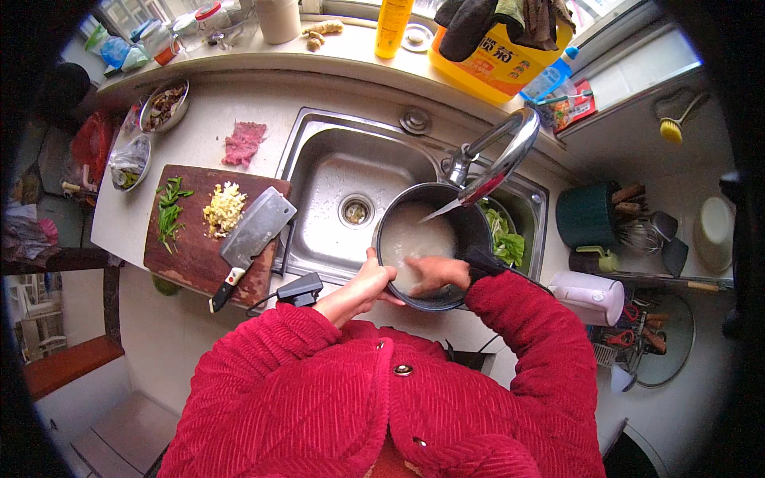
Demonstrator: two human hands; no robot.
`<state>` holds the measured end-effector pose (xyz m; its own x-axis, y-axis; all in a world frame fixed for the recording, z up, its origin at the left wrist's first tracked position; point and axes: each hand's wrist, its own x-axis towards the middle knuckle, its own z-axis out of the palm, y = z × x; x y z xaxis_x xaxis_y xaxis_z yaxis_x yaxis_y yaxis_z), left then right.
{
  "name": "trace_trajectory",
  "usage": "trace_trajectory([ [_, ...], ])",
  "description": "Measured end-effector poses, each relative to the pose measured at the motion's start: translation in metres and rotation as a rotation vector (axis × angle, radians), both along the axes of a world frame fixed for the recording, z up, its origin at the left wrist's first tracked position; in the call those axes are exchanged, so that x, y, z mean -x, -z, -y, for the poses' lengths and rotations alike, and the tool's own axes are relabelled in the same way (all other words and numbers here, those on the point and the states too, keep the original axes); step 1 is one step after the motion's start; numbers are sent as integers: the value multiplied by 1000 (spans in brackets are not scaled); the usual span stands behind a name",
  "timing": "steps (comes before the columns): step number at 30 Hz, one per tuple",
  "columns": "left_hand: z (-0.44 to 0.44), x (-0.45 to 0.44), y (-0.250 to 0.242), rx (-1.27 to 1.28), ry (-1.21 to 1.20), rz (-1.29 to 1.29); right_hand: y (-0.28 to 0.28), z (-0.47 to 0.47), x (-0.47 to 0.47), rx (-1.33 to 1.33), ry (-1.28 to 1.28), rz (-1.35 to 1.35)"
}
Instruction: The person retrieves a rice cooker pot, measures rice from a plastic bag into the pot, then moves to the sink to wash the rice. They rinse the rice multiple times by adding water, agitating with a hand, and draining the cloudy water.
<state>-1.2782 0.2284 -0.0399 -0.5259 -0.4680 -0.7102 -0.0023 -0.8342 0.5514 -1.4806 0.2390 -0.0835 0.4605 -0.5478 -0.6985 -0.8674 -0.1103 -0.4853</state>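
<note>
A dark round pot (473, 230) is at the right part of the steel sink (334, 155), with cloudy whitish water (412, 233) inside. My left hand (366, 287) grips the pot's near left rim, thumb on top. My right hand (435, 273) reaches into the pot. Its fingertips are hidden in the cloudy water, so I cannot tell whether they hold anything. From the curved chrome faucet (508, 149) a stream of water runs into the pot. Green leafy vegetables (505, 233) are partly visible behind the pot, in the smaller basin.
Left of the sink, a wooden cutting board (185, 263) bears a cleaver (254, 230), chopped garlic (225, 206) and cut greens (170, 212). Raw meat (244, 143) lies behind it. A black adapter (300, 291) rests at the counter's front edge. An electric kettle (588, 297) stands right.
</note>
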Motion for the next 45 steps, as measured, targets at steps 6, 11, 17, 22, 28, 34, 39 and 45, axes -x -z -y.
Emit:
trace_trajectory([
  [6, 0, -2, 1, 12, 5, -18, 16, 9, -38, 56, 305, 146],
  [11, -1, -1, 1, 19, -15, -1, -4, 30, -11, 460, 447, 141],
  [17, 0, 0, 0, 35, -9, 7, -11, 51, -1, 423, 783, 227],
  [22, 2, -1, 1, 35, 21, -9, -12, 62, 1, -244, 1464, 903],
  [28, 1, -1, -6, 36, -1, 15, -24, 70, 5, -445, 1206, 1045],
  [34, 2, -2, -6, 32, 9, -2, -38, 52, 9, 516, 362, 124],
  [39, 1, -2, -4, 31, -2, 15, -52, 44, 25, 286, 1018, 633],
  [45, 2, -3, -1, 31, 20, -69, -70, 43, 53, 266, 1199, 711],
])
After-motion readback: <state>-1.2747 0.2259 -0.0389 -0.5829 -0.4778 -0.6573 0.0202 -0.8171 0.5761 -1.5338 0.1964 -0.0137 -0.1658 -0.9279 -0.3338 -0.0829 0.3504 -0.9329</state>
